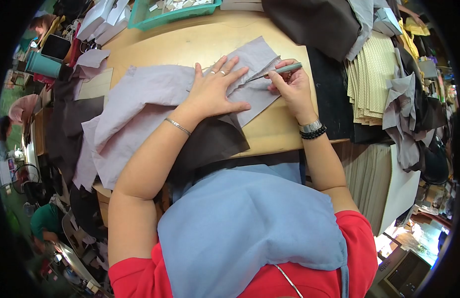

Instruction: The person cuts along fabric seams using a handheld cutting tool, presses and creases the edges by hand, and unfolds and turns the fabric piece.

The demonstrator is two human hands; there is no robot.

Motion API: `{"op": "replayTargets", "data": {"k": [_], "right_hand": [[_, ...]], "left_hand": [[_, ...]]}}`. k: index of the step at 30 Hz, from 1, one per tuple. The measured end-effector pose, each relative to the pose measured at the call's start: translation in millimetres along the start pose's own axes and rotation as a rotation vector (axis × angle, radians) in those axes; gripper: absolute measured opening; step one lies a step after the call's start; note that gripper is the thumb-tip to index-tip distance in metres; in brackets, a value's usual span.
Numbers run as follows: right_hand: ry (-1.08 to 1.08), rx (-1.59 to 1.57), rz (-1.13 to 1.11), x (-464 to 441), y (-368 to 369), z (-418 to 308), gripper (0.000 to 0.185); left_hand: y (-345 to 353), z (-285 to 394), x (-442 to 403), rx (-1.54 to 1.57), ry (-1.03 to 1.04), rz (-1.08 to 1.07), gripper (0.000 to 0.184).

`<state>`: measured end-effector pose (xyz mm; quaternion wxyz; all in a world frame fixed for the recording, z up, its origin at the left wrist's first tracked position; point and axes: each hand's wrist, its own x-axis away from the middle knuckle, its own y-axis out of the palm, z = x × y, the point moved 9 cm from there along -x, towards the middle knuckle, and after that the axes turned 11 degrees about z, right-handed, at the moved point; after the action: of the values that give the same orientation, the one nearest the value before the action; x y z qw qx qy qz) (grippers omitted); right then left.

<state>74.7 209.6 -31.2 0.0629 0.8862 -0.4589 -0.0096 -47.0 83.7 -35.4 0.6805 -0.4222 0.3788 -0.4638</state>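
Light grey-lilac fabric (155, 82) lies across the wooden tabletop, its right end folded or layered with a frayed edge. My left hand (217, 87) rests flat on this cloth, fingers spread, two of them wearing rings. In my right hand (294, 89) is a slim pen-like tool (289, 68) with a grey-green barrel. Its thin pointed end reaches the cloth's raw edge, just right of my left fingers; whether it writes or cuts cannot be seen. Dark brown fabric (210, 141) shows under the grey cloth near my left wrist.
A teal tray (140, 19) of small white pieces stands at the table's far edge. Dark cloth (314, 22) is heaped at the far right, beside stacked cream textured sheets (371, 79). At left are a phone (56, 47) and a teal cup (43, 63). A person in green (46, 221) is lower left.
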Motion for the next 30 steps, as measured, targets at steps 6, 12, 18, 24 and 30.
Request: {"op": "replayTargets", "data": {"k": [6, 12, 18, 24, 30], "right_hand": [[-0.051, 0.012, -0.014, -3.8, 0.5, 4.6, 0.022], [-0.04, 0.033, -0.075, -3.7, 5.4, 12.0, 0.024], [0.05, 0.053, -0.081, -4.5, 7.3, 18.0, 0.025], [0.121, 0.028, -0.149, -7.0, 9.3, 20.5, 0.024], [0.323, -0.145, -0.303, -1.7, 13.5, 20.8, 0.022]], "left_hand": [[1.0, -0.9, 0.1, -0.013, 0.009, 0.011, 0.094], [2.7, -1.9, 0.1, -0.006, 0.013, 0.02, 0.094], [1.4, -1.5, 0.6, 0.005, 0.011, 0.027, 0.093], [2.4, -2.0, 0.7, 0.005, 0.014, 0.029, 0.093], [2.8, -2.0, -0.2, 0.005, 0.012, 0.022, 0.093]]}}
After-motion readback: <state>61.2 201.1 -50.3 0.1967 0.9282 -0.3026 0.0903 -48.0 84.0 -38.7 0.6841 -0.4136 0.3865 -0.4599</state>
